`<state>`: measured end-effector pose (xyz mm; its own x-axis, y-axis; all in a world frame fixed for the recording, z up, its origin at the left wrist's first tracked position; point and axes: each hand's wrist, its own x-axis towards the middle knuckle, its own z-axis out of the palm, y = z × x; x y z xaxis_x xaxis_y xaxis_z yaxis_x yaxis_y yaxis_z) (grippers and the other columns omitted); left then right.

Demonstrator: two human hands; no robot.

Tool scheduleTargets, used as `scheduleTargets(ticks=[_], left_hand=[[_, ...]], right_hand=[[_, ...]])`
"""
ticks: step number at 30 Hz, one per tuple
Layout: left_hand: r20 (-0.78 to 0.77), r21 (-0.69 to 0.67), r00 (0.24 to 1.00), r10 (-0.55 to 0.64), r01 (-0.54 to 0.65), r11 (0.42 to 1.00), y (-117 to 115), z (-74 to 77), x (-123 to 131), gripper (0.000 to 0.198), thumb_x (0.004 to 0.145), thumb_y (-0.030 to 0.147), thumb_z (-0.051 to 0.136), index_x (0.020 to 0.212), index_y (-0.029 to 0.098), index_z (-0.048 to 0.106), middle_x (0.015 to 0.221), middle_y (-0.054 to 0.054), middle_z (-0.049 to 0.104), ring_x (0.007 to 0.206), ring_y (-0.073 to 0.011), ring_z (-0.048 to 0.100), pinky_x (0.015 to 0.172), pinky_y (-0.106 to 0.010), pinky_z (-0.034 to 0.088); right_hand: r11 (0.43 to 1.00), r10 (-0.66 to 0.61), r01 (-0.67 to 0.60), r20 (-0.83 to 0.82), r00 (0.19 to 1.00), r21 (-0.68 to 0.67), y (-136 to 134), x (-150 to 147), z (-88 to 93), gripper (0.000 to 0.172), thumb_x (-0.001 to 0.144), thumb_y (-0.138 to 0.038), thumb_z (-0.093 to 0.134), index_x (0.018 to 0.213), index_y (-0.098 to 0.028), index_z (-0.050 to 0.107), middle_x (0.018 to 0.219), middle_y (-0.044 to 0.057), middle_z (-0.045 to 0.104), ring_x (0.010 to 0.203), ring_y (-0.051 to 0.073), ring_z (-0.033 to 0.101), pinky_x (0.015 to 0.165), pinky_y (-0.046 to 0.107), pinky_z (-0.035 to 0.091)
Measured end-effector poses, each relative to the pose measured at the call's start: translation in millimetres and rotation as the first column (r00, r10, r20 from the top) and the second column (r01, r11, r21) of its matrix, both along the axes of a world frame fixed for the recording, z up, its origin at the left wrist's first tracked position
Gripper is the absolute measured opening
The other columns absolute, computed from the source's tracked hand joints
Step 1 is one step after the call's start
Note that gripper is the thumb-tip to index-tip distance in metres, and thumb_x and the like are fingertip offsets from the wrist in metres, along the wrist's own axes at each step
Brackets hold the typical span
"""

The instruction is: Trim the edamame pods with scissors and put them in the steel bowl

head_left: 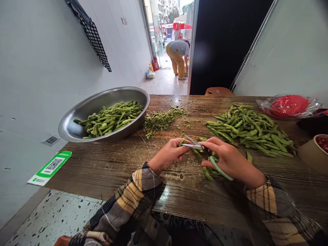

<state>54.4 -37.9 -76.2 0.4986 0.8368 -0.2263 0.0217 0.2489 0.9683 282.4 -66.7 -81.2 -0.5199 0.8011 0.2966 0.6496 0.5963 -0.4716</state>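
My left hand [169, 154] is closed on a green soybean pod [182, 142], pinching it by one end over the wooden table [107, 167]. My right hand [228, 159] grips green-handled scissors [198, 146], whose blades are parted at the pod's tip. A few more pods [207, 172] lie under my right hand. A big heap of untrimmed pods [252, 131] sits to the right. To the left, a steel basin [77, 130] holds several cut pods [112, 118].
A pile of cut-off pod ends [161, 119] lies between basin and heap. A red plastic bag [289, 106] and a brown bowl [314, 153] stand at the right edge. A person [178, 56] bends over in the doorway beyond. A checked cloth [93, 34] hangs on the left wall.
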Motion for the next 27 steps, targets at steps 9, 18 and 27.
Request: scheduleTargets(ticks=[9,18,27], left_hand=[[0.002,-0.085,0.995,-0.096,0.096,0.992,-3,-3.5,2,0.035,0.072,0.044,0.072,0.085,0.011,0.066,0.069,-0.001,0.060,0.046,-0.0034,0.040,0.040,-0.018,0.025],[0.086,-0.057,0.994,-0.072,0.077,0.995,-3,-0.6,3,0.034,0.081,0.047,0.062,0.087,0.013,0.057,0.073,0.000,0.056,0.048,-0.0032,0.043,0.039,-0.015,0.023],[0.018,-0.087,0.997,-0.077,0.078,0.993,-7,2.0,7,0.033,0.081,0.046,0.061,0.088,0.013,0.057,0.075,-0.001,0.058,0.049,-0.0032,0.044,0.040,-0.015,0.024]], right_hand=[[0.997,0.062,-0.060,0.034,0.997,-0.057,-1,-4,-4.6,0.044,0.085,-0.038,0.064,0.125,-0.022,0.056,0.104,0.008,0.063,0.085,0.021,0.064,0.076,0.033,0.052],[1.000,-0.019,0.019,0.055,0.998,-0.007,-2,-8,-5.1,0.042,0.086,-0.040,0.061,0.121,-0.018,0.056,0.100,0.009,0.063,0.080,0.021,0.064,0.071,0.032,0.050],[1.000,-0.013,0.014,0.083,0.997,-0.014,0,-12,-5.6,0.041,0.086,-0.042,0.062,0.118,-0.016,0.057,0.101,0.009,0.063,0.081,0.022,0.063,0.068,0.032,0.049]])
